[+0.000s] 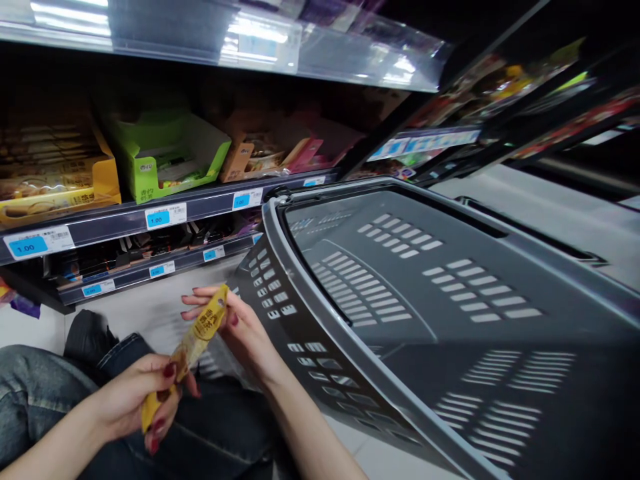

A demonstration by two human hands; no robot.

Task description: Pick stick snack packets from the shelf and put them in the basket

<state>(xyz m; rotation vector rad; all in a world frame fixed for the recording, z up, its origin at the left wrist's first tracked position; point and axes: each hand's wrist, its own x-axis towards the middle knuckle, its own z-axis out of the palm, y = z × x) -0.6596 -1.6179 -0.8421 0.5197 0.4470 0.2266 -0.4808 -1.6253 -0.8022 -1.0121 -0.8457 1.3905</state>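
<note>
A long, narrow yellow snack packet (195,347) with dark printing and a see-through middle slants upward in front of me. My left hand (145,393) is closed around its lower part, thumb on the front. At the upper end, my right hand (247,337) has its thumb by the packet's edge and its fingers behind, the fingertips reaching out past it on the left. Part of the right-hand grip is hidden behind the wrapper. An open yellow carton (95,190) of similar-looking packets sits on the shelf at the left.
A large grey shopping basket (430,273) with slotted walls stands close at my right. A green carton (145,163), an orange carton (240,157) and a pink one (305,157) line the shelf edge (205,203). A lower shelf (180,267) holds dark packages. My bent legs (225,427) are below.
</note>
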